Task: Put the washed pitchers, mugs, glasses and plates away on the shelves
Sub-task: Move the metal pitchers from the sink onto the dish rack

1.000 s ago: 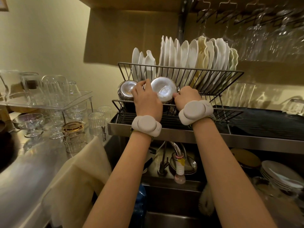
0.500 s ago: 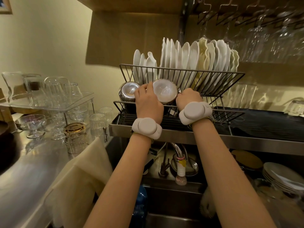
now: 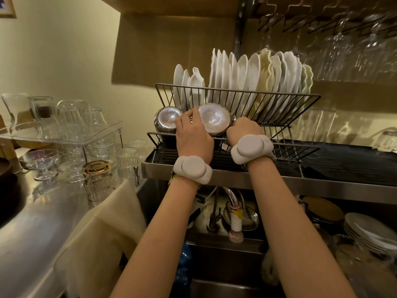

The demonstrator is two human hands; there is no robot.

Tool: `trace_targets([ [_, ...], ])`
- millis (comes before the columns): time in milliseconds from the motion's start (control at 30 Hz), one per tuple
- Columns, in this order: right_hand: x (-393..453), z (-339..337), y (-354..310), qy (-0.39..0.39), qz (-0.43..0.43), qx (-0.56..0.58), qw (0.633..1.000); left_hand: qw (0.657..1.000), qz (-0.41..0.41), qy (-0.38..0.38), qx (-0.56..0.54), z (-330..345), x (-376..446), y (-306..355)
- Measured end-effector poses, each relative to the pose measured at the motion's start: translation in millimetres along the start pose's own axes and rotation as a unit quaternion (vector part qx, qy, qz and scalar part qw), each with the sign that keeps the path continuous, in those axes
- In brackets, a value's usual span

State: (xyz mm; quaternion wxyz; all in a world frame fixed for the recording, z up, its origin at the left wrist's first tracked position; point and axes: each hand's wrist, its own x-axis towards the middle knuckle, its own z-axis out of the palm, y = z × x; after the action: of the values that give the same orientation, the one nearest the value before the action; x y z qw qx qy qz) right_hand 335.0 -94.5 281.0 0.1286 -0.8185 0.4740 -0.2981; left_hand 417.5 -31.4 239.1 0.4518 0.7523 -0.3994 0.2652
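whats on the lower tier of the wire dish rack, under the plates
Two upturned metal vessels sit on the lower tier of the dish rack, bases showing. The left hand and right hand cover their sides, so I can't tell what they are.
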Motion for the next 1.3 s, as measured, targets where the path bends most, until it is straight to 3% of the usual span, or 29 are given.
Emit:
trace_targets([
  [200, 4, -2, 4, -0.002, 0.001, -0.017, 1.0, 1.0, 0.0, 0.003, -0.011, -3, -2, 0],
  [400, 9, -7, 3, -0.06, -0.019, -0.05, 0.997, 1.0, -0.003, 0.008, -0.009, -6, -1, 0],
  [667, 13, -2, 11, 0.028, -0.04, -0.028, 0.998, 1.0, 0.021, 0.021, 0.006, -5, -3, 3],
  [1000, 11, -15, 14, -0.051, -0.03, 0.014, 0.998, 0.999, 0.0, 0.025, 0.026, 4, -4, 1],
  [1167, 7, -17, 11, -0.043, -0.013, 0.021, 0.999, 0.999, 0.006, 0.031, 0.01, 3, -5, 1],
  [1300, 4, -14, 12, 0.006, -0.023, 0.084, 0.996, 0.999, 0.004, 0.044, -0.022, 3, -8, 2],
])
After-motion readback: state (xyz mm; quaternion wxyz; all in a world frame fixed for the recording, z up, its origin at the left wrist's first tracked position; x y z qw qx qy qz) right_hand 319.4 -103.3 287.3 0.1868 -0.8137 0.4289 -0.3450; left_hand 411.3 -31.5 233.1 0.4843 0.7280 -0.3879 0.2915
